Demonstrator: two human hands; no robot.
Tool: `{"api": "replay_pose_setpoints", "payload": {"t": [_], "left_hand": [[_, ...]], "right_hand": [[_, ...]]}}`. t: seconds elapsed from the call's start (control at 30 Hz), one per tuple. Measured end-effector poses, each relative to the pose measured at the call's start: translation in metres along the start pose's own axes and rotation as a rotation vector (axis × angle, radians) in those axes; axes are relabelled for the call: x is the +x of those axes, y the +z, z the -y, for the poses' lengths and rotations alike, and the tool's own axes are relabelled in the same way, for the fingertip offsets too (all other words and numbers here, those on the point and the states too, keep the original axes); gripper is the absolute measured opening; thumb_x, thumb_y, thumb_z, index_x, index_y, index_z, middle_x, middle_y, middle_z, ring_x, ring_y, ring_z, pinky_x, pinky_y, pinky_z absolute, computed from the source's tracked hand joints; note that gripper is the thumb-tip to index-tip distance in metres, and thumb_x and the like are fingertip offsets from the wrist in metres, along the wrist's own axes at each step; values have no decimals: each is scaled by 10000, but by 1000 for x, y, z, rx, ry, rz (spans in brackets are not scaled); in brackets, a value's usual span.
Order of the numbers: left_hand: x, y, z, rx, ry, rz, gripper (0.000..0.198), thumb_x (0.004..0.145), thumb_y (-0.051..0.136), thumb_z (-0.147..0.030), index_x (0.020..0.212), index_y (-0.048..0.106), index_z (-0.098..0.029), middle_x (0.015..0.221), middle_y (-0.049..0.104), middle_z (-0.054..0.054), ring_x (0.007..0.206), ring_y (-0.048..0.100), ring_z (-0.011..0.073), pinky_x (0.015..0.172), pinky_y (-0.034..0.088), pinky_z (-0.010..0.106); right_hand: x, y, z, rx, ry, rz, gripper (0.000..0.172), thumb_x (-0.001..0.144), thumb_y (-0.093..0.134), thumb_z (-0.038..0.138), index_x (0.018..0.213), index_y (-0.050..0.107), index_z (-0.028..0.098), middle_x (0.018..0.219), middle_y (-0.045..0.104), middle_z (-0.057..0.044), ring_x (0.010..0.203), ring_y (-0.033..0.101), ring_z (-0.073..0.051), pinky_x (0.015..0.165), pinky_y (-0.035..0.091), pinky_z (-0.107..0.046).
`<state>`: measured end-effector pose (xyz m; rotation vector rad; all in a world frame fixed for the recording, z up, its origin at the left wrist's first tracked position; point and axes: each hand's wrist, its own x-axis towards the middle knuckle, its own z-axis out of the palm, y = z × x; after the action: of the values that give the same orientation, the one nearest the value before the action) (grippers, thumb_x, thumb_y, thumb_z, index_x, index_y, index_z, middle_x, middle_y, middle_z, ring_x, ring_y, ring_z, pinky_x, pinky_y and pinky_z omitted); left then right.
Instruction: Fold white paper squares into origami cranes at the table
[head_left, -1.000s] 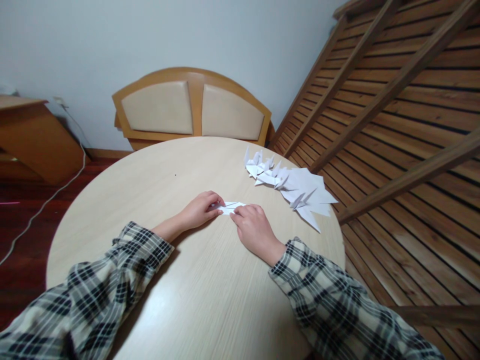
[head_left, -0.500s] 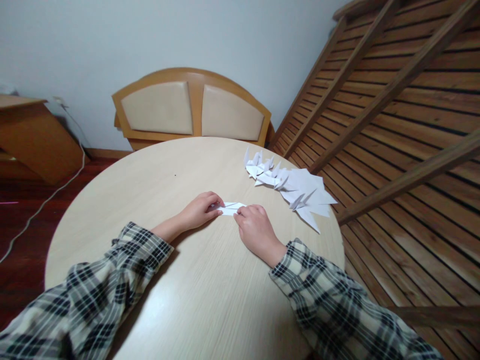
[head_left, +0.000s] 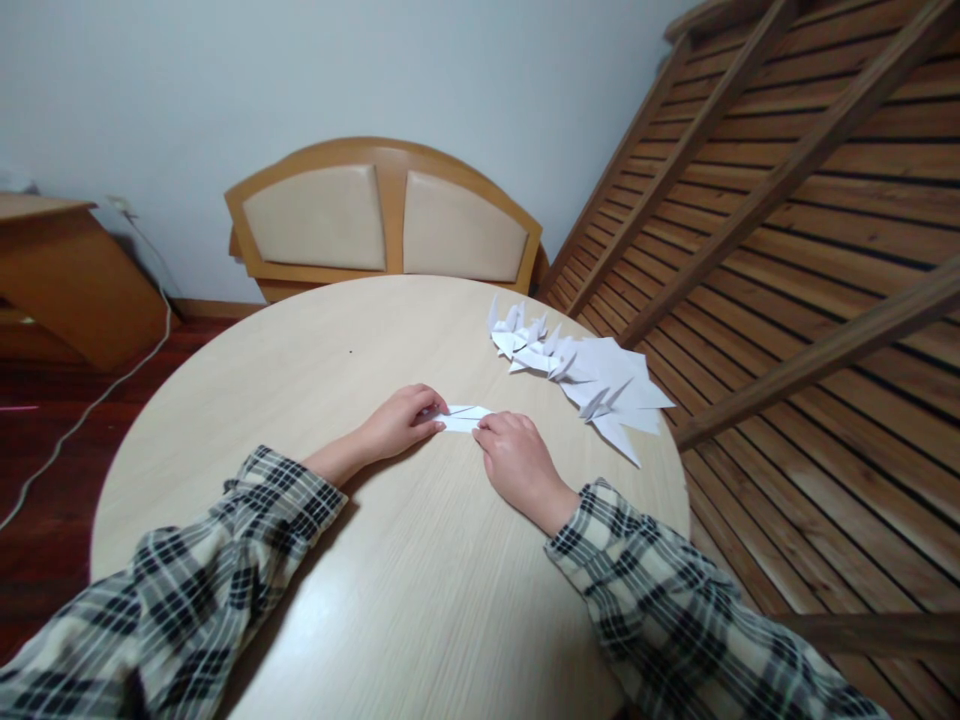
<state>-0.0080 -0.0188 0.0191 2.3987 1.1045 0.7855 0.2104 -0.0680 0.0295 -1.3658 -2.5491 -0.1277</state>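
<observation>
A small piece of folded white paper (head_left: pixel 462 420) lies low over the round table (head_left: pixel 405 590), with a crease line running across it. My left hand (head_left: pixel 406 420) pinches its left end between thumb and fingers. At the right end, my right hand (head_left: pixel 519 455) has its thumb and fingertips closed on the paper. Both ends of the paper are partly covered by my fingers.
To the right on the table stand several folded paper cranes (head_left: pixel 555 355) in a row, beside loose white paper sheets (head_left: pixel 626 375). Beyond the far edge is a padded wooden headboard (head_left: pixel 394 215). A slatted wooden frame (head_left: pixel 810 240) leans at the right.
My right hand has slid slightly to the right along the paper. The left hand and the paper stay in place.
</observation>
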Motion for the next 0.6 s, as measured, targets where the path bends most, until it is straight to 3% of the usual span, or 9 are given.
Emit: {"api": "replay_pose_setpoints", "payload": {"t": [0.6], "left_hand": [[0,-1,0,-17,-8,2,151,836,576,-233,971,613,-176,909,604,58,808,540,186,752,454,344]], "right_hand": [[1,3,-8,50,14,-32,225,856,518,75,949,706,155,988,682,-81,982,558,-205,915,362,-360]]}}
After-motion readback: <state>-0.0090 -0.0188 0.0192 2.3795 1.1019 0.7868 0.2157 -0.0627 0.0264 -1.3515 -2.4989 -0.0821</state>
